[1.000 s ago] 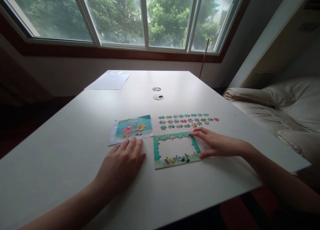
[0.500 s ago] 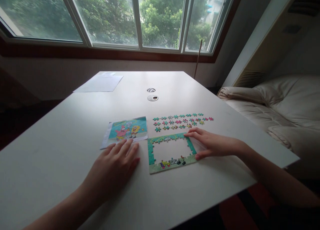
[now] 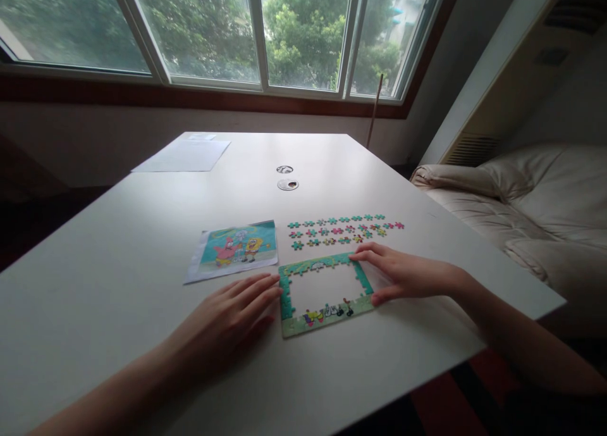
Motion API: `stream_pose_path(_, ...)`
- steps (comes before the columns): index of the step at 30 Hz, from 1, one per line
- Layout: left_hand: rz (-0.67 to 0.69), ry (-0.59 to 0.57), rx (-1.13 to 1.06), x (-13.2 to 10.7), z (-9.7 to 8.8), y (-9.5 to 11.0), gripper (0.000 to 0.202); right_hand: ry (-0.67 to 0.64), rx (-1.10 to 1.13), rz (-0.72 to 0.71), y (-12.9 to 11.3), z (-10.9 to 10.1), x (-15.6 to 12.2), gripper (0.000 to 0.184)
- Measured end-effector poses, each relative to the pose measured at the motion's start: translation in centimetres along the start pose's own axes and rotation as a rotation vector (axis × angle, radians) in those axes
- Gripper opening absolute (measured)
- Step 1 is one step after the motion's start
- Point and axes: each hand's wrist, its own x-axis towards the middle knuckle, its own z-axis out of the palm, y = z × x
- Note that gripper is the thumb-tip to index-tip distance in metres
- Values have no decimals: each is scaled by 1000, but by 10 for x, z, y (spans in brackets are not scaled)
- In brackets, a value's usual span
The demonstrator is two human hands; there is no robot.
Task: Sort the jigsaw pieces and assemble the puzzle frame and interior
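A jigsaw border frame, green and teal with an empty middle, lies on the white table. My left hand rests flat on the table, fingers stretched out, fingertips touching the frame's left edge. My right hand lies at the frame's right side, fingers spread, index on the top right corner and thumb at the bottom right corner. Several loose puzzle pieces sit in rows just beyond the frame. A cartoon reference picture lies to the left of the pieces.
A sheet of paper lies at the table's far left. Two round cable grommets sit mid-table. A cushioned sofa stands to the right, windows at the back. The table's right edge runs close to my right forearm.
My left hand has slid right from below the picture to the frame's left edge. The right hand keeps its place on the frame. The camera view shifted slightly.
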Motion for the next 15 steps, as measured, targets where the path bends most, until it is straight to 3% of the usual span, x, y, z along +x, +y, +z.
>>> stream_pose_path(15, 34, -26, 17, 6, -4, 5, 27, 7, 5, -11, 0, 1, 0, 81)
